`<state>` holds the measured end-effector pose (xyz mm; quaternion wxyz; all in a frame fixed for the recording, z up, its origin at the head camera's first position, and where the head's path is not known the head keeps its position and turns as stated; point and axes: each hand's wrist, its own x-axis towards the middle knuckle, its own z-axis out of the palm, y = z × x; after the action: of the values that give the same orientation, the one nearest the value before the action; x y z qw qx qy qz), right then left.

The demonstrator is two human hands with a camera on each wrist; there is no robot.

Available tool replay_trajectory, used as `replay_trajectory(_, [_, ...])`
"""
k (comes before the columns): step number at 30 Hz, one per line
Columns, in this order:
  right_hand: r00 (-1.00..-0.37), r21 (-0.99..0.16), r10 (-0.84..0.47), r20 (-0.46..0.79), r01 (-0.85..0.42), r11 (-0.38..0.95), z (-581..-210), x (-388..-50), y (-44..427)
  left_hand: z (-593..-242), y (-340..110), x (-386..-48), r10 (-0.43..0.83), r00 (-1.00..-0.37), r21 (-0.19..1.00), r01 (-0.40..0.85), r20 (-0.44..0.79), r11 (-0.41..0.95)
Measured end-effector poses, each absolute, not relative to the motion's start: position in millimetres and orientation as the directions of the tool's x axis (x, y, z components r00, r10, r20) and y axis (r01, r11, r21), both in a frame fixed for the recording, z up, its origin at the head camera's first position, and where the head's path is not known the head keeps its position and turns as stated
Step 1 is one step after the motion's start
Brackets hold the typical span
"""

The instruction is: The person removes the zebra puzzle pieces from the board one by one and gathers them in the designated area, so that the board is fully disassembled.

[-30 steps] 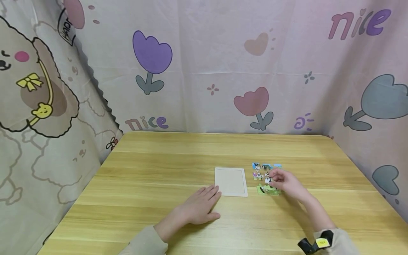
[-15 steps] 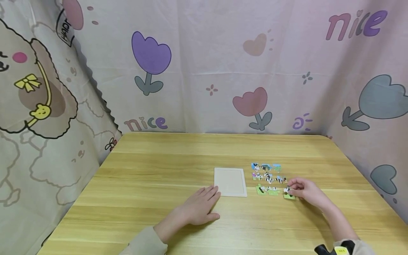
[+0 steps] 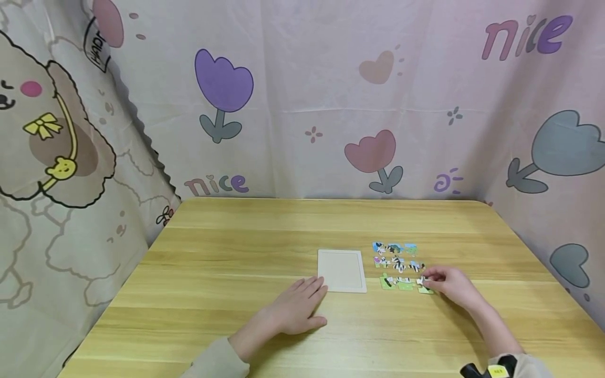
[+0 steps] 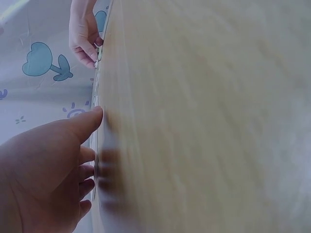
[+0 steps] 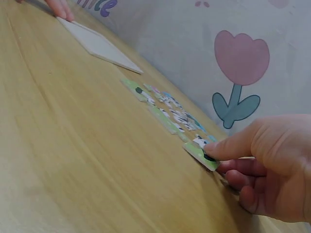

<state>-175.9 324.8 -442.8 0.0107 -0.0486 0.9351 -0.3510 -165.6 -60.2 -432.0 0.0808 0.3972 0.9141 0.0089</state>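
My right hand (image 3: 452, 289) pinches a green, black and white jigsaw puzzle piece (image 5: 199, 154) at the near right end of the laid-out pieces. In the right wrist view the thumb lies on top of it, other fingers curled below. Several more jigsaw pieces (image 3: 398, 264), with animal pictures on blue and green, lie in three loose rows with small gaps. To their left is a flat, pale puzzle tray (image 3: 339, 270) with a raised border and a bare middle. My left hand (image 3: 294, 311) lies palm down, fingers straight, its fingertips at the tray's near left corner.
Everything lies on a light wood-grain table (image 3: 227, 241). A printed curtain (image 3: 293, 94) hangs behind its far edge and along both sides. A black strap with a yellow label (image 3: 498, 371) sits at the right sleeve.
My right hand has moved from over the pieces to their near right end, then shifted slightly left with the puzzle piece. The left hand stays by the tray.
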Motion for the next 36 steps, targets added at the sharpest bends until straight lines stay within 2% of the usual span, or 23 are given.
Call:
replay_trajectory(21, [-0.994,-0.621,-0.081,0.067,-0.105,0.777,-445,-175,320,-433,-62,-163,0.726,-0.675,0.075,0.723,-0.131,0.686])
replay_trajectory(36, [-0.997,-0.641,-0.070,0.041,-0.080,0.763,-432,-180,322,-431,-63,-165,0.730,-0.672,0.105,0.723,-0.122,0.683])
